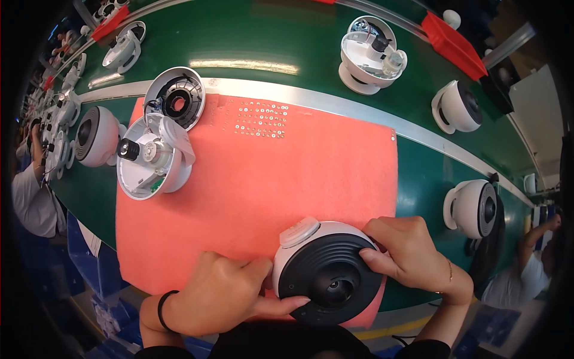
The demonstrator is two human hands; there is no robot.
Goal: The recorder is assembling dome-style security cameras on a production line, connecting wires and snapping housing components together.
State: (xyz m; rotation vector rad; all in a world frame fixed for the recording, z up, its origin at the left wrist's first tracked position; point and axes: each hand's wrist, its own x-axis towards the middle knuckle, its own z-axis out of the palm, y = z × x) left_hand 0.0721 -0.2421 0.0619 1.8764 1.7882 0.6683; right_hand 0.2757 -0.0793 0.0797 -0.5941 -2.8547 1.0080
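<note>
A round white camera-like device [332, 277] with a black ringed face and a lens-like centre is held between my hands at the near edge of the pink mat [257, 179]. My left hand [230, 292] grips its left side, thumb on the lower black face. My right hand [402, 248] grips the upper right rim, thumb on the black ring. The undersides of my fingers are hidden. On the mat's left lies an opened white housing [156, 158] with a motor and a black cylinder inside. Its round black-lined cover [177, 99] leans behind it.
Rows of small screws [263, 119] lie on the mat. Similar finished-looking units stand at left [97, 136] and right [472, 208], with an opened unit [371, 57] beyond the metal rail [257, 90]. A red tray [454, 45] sits far right. Other people are at both sides.
</note>
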